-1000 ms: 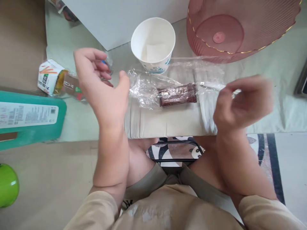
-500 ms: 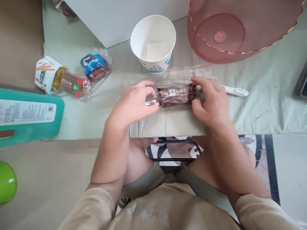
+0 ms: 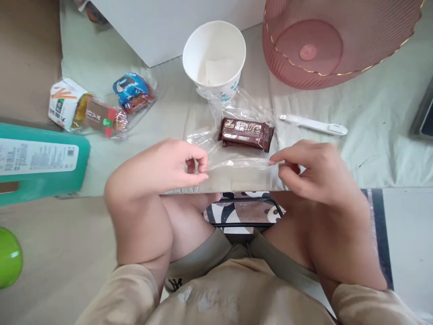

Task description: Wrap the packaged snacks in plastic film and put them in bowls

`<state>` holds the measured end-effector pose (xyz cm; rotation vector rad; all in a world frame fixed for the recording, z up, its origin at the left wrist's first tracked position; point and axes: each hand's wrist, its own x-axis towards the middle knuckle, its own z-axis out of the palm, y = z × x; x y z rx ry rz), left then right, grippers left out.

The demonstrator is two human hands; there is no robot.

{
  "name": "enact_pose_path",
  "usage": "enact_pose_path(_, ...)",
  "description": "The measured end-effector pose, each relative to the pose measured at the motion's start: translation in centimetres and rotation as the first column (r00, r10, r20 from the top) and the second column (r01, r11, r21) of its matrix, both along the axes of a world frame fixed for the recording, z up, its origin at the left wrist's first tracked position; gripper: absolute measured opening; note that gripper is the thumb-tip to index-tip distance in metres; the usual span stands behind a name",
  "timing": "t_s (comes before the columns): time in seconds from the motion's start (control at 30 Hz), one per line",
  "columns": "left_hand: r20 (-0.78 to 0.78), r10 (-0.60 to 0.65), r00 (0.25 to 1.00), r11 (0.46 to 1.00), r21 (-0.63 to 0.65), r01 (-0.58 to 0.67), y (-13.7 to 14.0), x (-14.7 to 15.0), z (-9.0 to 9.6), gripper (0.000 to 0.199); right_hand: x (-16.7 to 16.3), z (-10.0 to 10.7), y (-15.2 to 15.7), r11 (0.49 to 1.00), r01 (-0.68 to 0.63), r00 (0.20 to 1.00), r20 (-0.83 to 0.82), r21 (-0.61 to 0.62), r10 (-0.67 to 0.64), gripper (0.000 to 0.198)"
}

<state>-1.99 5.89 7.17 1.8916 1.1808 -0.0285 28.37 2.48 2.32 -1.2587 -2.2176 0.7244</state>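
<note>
Brown wrapped snack bars [image 3: 245, 133], apparently stacked, lie on a sheet of clear plastic wrap [image 3: 237, 163]. The wrap's near edge stretches between my two hands. My left hand [image 3: 169, 164] pinches its left corner, with thumb and forefinger curled together. At the right corner, my right hand [image 3: 314, 169] has its fingertips closed on the same edge. The far side of the sheet spreads loosely up to a white paper cup [image 3: 216, 54] with a pale square visible inside. Beyond my right hand lies a white utility knife [image 3: 313, 125].
Several plastic-wrapped snacks [image 3: 98, 113] are at the left, above a teal container [image 3: 43, 158] with a label. A pink ribbed basin [image 3: 287, 67] stands at the back right, beside a white box [image 3: 169, 27]. A dark object [image 3: 424, 117] sits at the right edge.
Both hands have drawn back from the snack bars toward the table's near edge and apart. The wrap that lay around the bars is now opened out, its near edge pulled toward me.
</note>
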Motion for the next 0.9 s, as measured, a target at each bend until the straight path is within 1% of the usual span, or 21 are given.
enact_pose_path(0.03, -0.026, -0.007, 1.000, 0.999, -0.044, 0.006, 0.0, 0.0, -0.2, 0.008, 0.2, 0.2, 0.1, 0.993, -0.065, 0.998, -0.015, -0.101, 0.064, 0.020)
enact_pose_path(0.07, -0.050, 0.003, 0.999, 0.997, -0.075, -0.007, 0.0, 0.1, -0.4, 0.004, 0.3, 0.4, 0.1, 0.974, -0.120, 0.993, -0.033, -0.192, 0.115, 0.022)
enact_pose_path(0.1, -0.076, 0.035, 0.996, 0.995, -0.091, -0.042, 0.1, 0.2, -0.5, 0.013, 0.3, 0.5, 0.2, 0.955, -0.151, 0.989, -0.047, -0.256, 0.144, 0.025)
enact_pose_path(0.13, -0.095, 0.087, 0.992, 0.992, -0.085, -0.095, 0.0, 0.4, -0.6, 0.026, 0.3, 0.6, 0.2, 0.947, -0.150, 0.989, -0.051, -0.284, 0.142, 0.027)
enact_pose_path(0.17, -0.098, 0.145, 0.985, 0.987, -0.062, -0.151, 0.0, 0.6, -0.7, 0.037, 0.2, 0.6, 0.2, 0.955, -0.119, 0.993, -0.045, -0.272, 0.111, 0.028)
enact_pose_path(0.2, -0.077, 0.194, 0.978, 0.980, -0.030, -0.197, 0.0, 0.8, -0.8, 0.043, -0.1, 0.6, 0.2, 0.970, -0.064, 0.998, -0.035, -0.235, 0.057, 0.028)
enact_pose_path(0.23, -0.036, 0.229, 0.973, 0.973, 0.006, -0.229, 0.0, 1.0, -0.9, 0.044, -0.4, 0.6, 0.1, 0.981, -0.003, 0.999, -0.032, -0.192, -0.003, 0.029)
enact_pose_path(0.3, 0.060, 0.261, 0.964, 0.961, 0.078, -0.265, 0.2, 1.0, -1.5, 0.039, -1.2, 0.3, -0.1, 0.986, 0.083, 0.993, -0.076, -0.146, -0.095, 0.036)
enact_pose_path(0.37, 0.065, 0.293, 0.954, 0.946, 0.126, -0.299, 0.7, 0.5, -2.6, 0.033, -2.1, -0.2, -0.1, 0.983, 0.137, 0.976, -0.156, -0.118, -0.155, 0.041)
enact_pose_path(0.43, -0.015, 0.351, 0.936, 0.928, 0.142, -0.346, 1.4, -0.3, -3.9, 0.030, -3.0, -0.9, 0.0, 0.982, 0.185, 0.962, -0.200, -0.036, -0.188, 0.041)
enact_pose_path(0.47, -0.053, 0.377, 0.925, 0.919, 0.146, -0.366, 1.6, -0.7, -4.4, 0.028, -3.4, -1.3, 0.1, 0.980, 0.198, 0.962, -0.196, 0.014, -0.191, 0.040)
enact_pose_path(0.53, -0.076, 0.419, 0.905, 0.897, 0.186, -0.400, 1.6, -1.1, -4.5, 0.025, -4.0, -2.2, 0.4, 0.979, 0.184, 0.974, -0.148, 0.083, -0.170, 0.040)
enact_pose_path(0.57, -0.054, 0.434, 0.899, 0.882, 0.228, -0.412, 1.3, -0.9, -4.1, 0.024, -4.3, -2.6, 0.6, 0.980, 0.173, 0.981, -0.111, 0.100, -0.162, 0.041)
enact_pose_path(0.63, 0.039, 0.446, 0.894, 0.837, 0.334, -0.433, 0.3, 0.4, -2.5, 0.023, -4.8, -3.3, 0.9, 0.977, 0.175, 0.985, -0.034, 0.126, -0.172, 0.046)
enact_pose_path(0.67, 0.102, 0.435, 0.895, 0.819, 0.367, -0.440, -0.3, 1.4, -1.7, 0.025, -4.9, -3.5, 1.0, 0.973, 0.185, 0.982, 0.002, 0.136, -0.187, 0.049)
enact_pose_path(0.7, 0.165, 0.411, 0.897, 0.818, 0.368, -0.442, -0.8, 2.5, -1.0, 0.023, -5.1, -3.8, 1.1, 0.971, 0.195, 0.979, 0.033, 0.138, -0.201, 0.053)
enact_pose_path(0.73, 0.223, 0.361, 0.906, 0.840, 0.343, -0.419, -1.2, 3.6, -0.7, 0.019, -5.2, -4.0, 1.3, 0.971, 0.200, 0.976, 0.057, 0.129, -0.209, 0.056)
enact_pose_path(0.77, 0.271, 0.298, 0.916, 0.870, 0.319, -0.377, -1.3, 4.7, -0.9, 0.014, -5.2, -4.1, 1.4, 0.973, 0.202, 0.975, 0.075, 0.113, -0.211, 0.058)
enact_pose_path(0.8, 0.315, 0.258, 0.913, 0.879, 0.317, -0.357, -1.2, 5.6, -1.4, 0.009, -5.3, -4.2, 1.5, 0.975, 0.201, 0.974, 0.090, 0.095, -0.209, 0.060)
enact_pose_path(0.83, 0.360, 0.252, 0.898, 0.866, 0.331, -0.376, -0.9, 6.2, -2.3, 0.007, -5.3, -4.4, 1.6, 0.976, 0.199, 0.973, 0.103, 0.084, -0.207, 0.061)
enact_pose_path(0.9, 0.393, 0.318, 0.863, 0.813, 0.355, -0.461, 0.1, 6.6, -4.7, 0.007, -5.2, -4.6, 1.8, 0.978, 0.195, 0.971, 0.122, 0.079, -0.203, 0.062)
